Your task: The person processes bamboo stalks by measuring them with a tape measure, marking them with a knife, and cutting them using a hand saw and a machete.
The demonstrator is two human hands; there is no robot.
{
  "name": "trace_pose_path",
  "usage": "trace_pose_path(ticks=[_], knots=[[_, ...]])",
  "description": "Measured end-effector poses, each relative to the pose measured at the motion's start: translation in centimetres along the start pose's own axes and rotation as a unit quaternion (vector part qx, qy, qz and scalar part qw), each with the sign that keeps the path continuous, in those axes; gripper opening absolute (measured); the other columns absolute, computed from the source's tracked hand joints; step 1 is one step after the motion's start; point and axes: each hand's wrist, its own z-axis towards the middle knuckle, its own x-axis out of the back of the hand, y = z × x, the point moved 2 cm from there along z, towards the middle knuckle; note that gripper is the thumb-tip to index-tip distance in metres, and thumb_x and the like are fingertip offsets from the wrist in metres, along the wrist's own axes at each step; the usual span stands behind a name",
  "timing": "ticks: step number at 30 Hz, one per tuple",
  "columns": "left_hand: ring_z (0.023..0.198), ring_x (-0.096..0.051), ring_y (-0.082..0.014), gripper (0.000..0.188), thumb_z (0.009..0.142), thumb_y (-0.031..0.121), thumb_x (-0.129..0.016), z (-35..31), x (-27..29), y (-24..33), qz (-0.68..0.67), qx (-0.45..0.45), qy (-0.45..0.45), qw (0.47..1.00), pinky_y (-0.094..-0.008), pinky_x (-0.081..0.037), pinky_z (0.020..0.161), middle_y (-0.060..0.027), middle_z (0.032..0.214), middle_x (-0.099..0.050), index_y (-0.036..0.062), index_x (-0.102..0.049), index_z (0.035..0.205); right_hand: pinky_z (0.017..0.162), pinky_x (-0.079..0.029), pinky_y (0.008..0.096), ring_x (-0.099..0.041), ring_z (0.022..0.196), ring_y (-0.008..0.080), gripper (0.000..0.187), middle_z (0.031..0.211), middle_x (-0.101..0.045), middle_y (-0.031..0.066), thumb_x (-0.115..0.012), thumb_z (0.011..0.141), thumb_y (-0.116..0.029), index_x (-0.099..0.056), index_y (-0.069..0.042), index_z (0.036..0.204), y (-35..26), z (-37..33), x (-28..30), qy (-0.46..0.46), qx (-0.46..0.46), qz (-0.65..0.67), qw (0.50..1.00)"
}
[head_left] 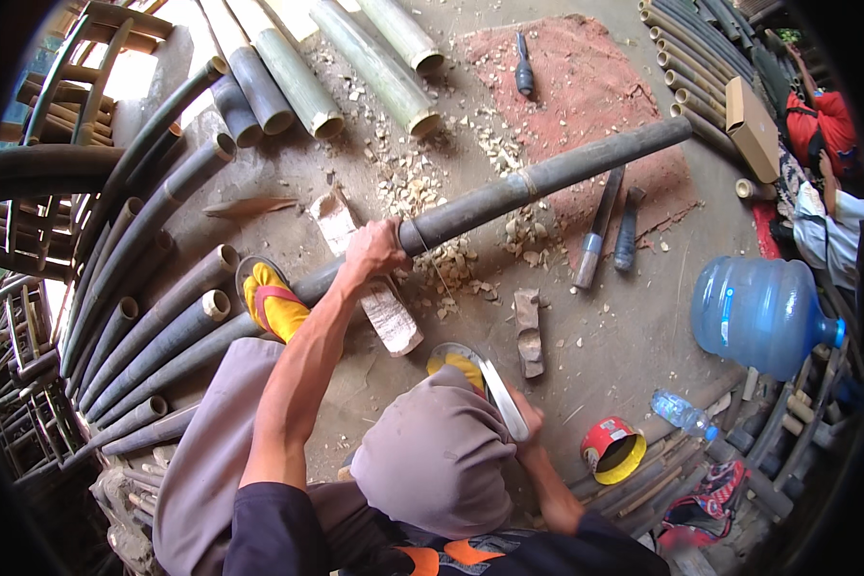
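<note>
My left hand (374,252) is wrapped round a long dark bamboo pole (595,167), which slants from lower left to upper right. Under the pole lies a pale, notched wooden block (391,322). Beside my right knee, my right hand (525,419) is closed on a machete, its handle hidden in the fist. The machete's bright blade (502,398) points up and left, apart from the pole. My feet, in yellow socks and sandals, are near the block; the left foot (276,302) is close against the pole.
More bamboo poles (298,91) lie at the far side and left. Wood chips (408,182) litter the floor. On a red mat (490,53) and beside it are a long knife (600,226) and dark-handled tools. A large water jug (754,317) and a red tin (610,437) stand right. Other people (821,130) sit far right.
</note>
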Motion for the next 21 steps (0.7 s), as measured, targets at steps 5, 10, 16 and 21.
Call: trace_pose_path(ticks=[5,10,16,21], knots=[[0.078,-0.067,-0.0385,0.050,0.052,0.023,-0.076,0.4,-0.1,2.0,0.017,0.028,-0.033,0.999,-0.0463,-0.053,0.073,-0.0217,0.080,-0.068,0.0053,-0.063,0.096,0.076,-0.058,0.0365,-0.072,0.090,0.0298,0.038,0.108,-0.068,0.0220,-0.059,0.083,-0.007,-0.061,0.010,0.116,-0.7,-4.5,2.7,-0.027,-0.008,-0.045,0.999],[0.078,-0.067,-0.0380,0.050,0.053,0.026,-0.075,0.7,0.2,2.9,0.024,-0.002,-0.010,1.000,-0.0456,-0.053,0.073,-0.0211,0.081,-0.068,0.0060,-0.063,0.097,0.059,-0.054,0.0324,-0.070,0.069,0.0252,0.045,0.097,-0.068,0.0192,-0.061,0.079,-0.002,-0.057,0.004,0.124,4.0,10.4,-6.0,0.021,-0.046,0.100,0.994],[0.076,-0.067,-0.0373,0.050,0.053,0.025,-0.075,0.7,0.5,2.1,0.009,0.019,-0.024,0.999,-0.0450,-0.053,0.072,-0.0209,0.080,-0.068,0.0062,-0.062,0.097,0.064,-0.057,0.0324,-0.073,0.078,0.0264,0.036,0.109,-0.068,0.0203,-0.063,0.078,-0.003,-0.064,0.008,0.113,0.2,-0.5,0.8,0.006,-0.016,-0.045,0.999],[0.076,-0.067,-0.0382,0.048,0.053,0.025,-0.075,0.5,0.0,2.2,0.027,0.028,-0.017,0.999,-0.0463,-0.052,0.072,-0.0207,0.078,-0.067,0.0058,-0.062,0.095,0.064,-0.057,0.0338,-0.072,0.081,0.0296,0.040,0.105,-0.068,0.0229,-0.065,0.075,-0.004,-0.063,0.010,0.112,2.1,-2.4,0.8,-0.007,-0.003,-0.055,0.998]])
